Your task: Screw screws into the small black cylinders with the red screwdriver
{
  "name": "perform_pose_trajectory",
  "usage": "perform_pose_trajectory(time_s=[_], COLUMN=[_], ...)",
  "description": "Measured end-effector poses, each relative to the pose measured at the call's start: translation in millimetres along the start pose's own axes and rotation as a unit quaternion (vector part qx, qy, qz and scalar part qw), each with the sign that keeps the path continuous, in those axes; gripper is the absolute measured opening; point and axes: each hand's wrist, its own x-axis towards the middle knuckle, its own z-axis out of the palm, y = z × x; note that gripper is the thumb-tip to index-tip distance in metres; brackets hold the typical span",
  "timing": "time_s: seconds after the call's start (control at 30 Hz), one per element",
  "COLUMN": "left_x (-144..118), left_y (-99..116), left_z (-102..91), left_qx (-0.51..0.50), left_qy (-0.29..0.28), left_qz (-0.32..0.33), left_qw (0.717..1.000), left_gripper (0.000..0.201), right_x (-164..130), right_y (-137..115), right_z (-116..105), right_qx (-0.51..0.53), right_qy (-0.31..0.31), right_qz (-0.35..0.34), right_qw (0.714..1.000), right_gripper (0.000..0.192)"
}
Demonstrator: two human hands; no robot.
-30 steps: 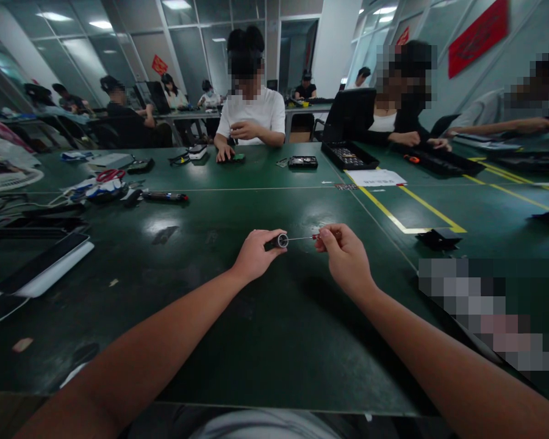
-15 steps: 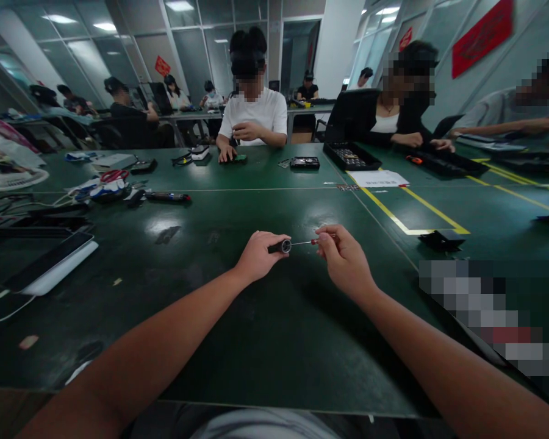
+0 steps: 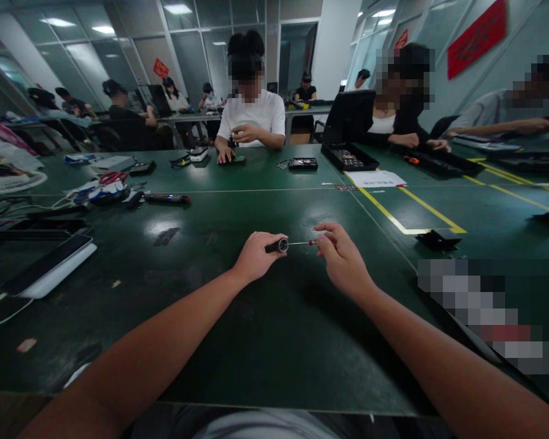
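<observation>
My left hand (image 3: 255, 257) grips a small black cylinder (image 3: 277, 246) with a silvery round end that faces right. My right hand (image 3: 341, 259) pinches the red handle of a thin screwdriver (image 3: 305, 243) between thumb and fingers. The screwdriver's metal shaft runs left and its tip meets the silvery end of the cylinder. Both hands hover just above the dark green table (image 3: 265, 341), near its middle, with my bare forearms stretched out toward them.
A white and black flat device (image 3: 50, 266) lies at the left. Cables, red scissors (image 3: 111, 177) and a black pen-like tool (image 3: 167, 198) sit further back left. A small black part (image 3: 438, 238) rests right of yellow floor-style tape lines (image 3: 407, 213). Several people work across the table.
My right hand has shifted slightly left and its fingers have turned on the screwdriver handle. The left hand and cylinder stay nearly in place.
</observation>
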Motion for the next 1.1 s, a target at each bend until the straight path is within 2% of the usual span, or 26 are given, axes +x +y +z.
perform_pose_trajectory(time_s=[0.1, 0.23, 0.33, 0.47, 0.67, 0.73, 0.8, 0.87, 0.93, 1.0, 1.1], left_x=[0, 0, 0, 0, -1, -1, -1, -1, -1, -1, 0], left_y=[-1, 0, 0, -1, 2, 3, 5, 6, 7, 7, 7], left_z=[0.9, 1.4, 0.5, -0.9, -0.8, -0.9, -1.5, -2.1, -2.5, -2.3, -1.6], left_qx=[-0.002, -0.008, -0.015, -0.030, -0.006, -0.003, -0.003, 0.002, 0.010, 0.015, 0.017], left_qy=[0.006, 0.009, 0.012, 0.021, 0.006, 0.008, 0.001, -0.013, -0.023, -0.019, -0.002], left_qz=[-0.001, -0.002, -0.009, -0.018, -0.016, -0.009, 0.008, 0.028, 0.036, 0.026, 0.001], left_qw=[1.000, 1.000, 1.000, 0.999, 1.000, 1.000, 1.000, 1.000, 0.999, 0.999, 1.000], left_gripper=[0.033, 0.033, 0.034, 0.037, 0.034, 0.035, 0.034, 0.033, 0.031, 0.031, 0.034], right_x=[-1, -2, -2, 0, 5, 7, 10, 14, 16, 17, 14], right_y=[1, -4, -2, 6, 5, 6, 10, 16, 19, 20, 16], right_z=[-1, -2, 0, 4, 5, 6, 6, 5, 5, 5, 7], right_qx=[0.045, 0.008, -0.006, 0.052, 0.121, 0.153, 0.219, 0.287, 0.309, 0.314, 0.310], right_qy=[-0.010, -0.016, -0.013, 0.010, 0.046, 0.058, 0.056, 0.007, -0.017, -0.003, 0.050], right_qz=[0.009, 0.014, 0.006, -0.007, 0.016, 0.043, 0.103, 0.186, 0.211, 0.195, 0.145], right_qw=[0.999, 1.000, 1.000, 0.999, 0.991, 0.986, 0.969, 0.940, 0.927, 0.929, 0.938], right_gripper=[0.023, 0.037, 0.027, 0.023, 0.025, 0.028, 0.031, 0.033, 0.033, 0.032, 0.030])
